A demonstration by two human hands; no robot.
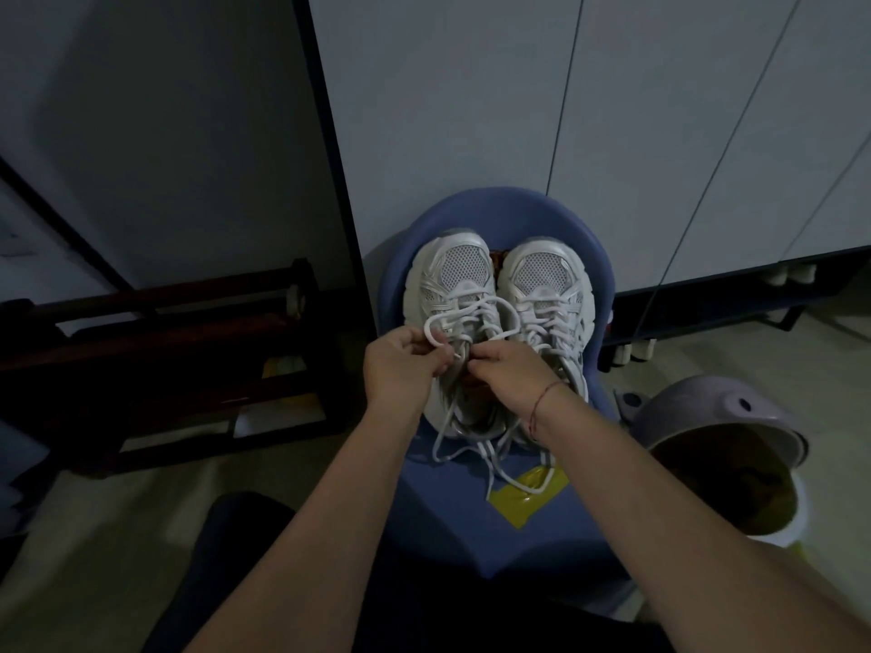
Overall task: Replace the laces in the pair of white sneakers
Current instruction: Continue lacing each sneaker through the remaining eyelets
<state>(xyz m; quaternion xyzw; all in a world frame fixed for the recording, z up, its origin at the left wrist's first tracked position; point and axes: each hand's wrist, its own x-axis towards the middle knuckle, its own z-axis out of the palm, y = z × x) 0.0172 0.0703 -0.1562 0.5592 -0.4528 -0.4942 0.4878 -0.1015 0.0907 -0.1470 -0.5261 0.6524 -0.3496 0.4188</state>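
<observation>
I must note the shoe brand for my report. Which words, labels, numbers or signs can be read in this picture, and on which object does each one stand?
None can be read.
White sneakers: no legible brand or logo.
Yellow patch on the blue seat: no print visible.

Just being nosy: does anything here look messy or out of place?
Mostly the loose laces: they trail off the sneakers over the blue stool, across a yellow tape patch stuck on its seat.

Bare forearms, no sleeves; thin red string bracelet point(542, 402) (right wrist); dark trousers point(245, 549).
</observation>
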